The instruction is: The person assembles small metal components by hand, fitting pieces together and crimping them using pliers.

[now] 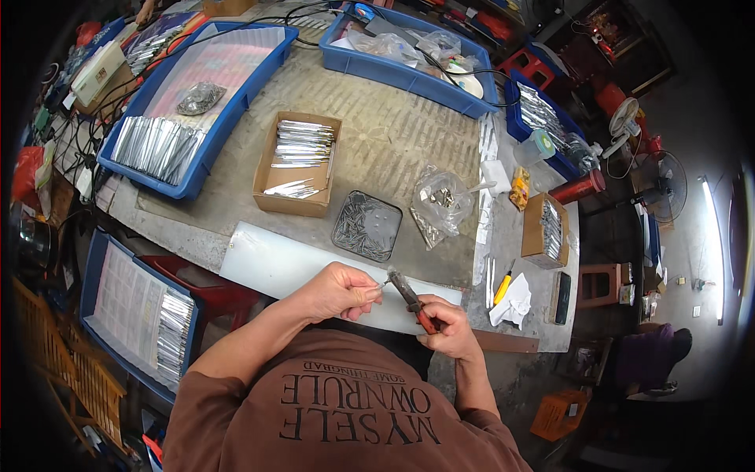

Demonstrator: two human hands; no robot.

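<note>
My left hand (340,289) pinches a small thin metal piece (383,284) between thumb and fingers, over the near edge of the grey table. My right hand (447,324) grips red-handled pliers (409,295), whose jaws meet the tip of that piece. Just beyond the hands lies a white plastic sheet (271,263). Past it sits a square dark tray (366,226) full of small metal parts, with a clear bag (442,201) of similar parts to its right.
A cardboard box (297,164) of metal strips stands mid-table, a smaller box (544,230) at the right. Blue bins (197,98) (409,49) line the back, another blue tray (134,311) sits low at left. A yellow tool (503,287), a white rag (513,303), fans and stools are at the right.
</note>
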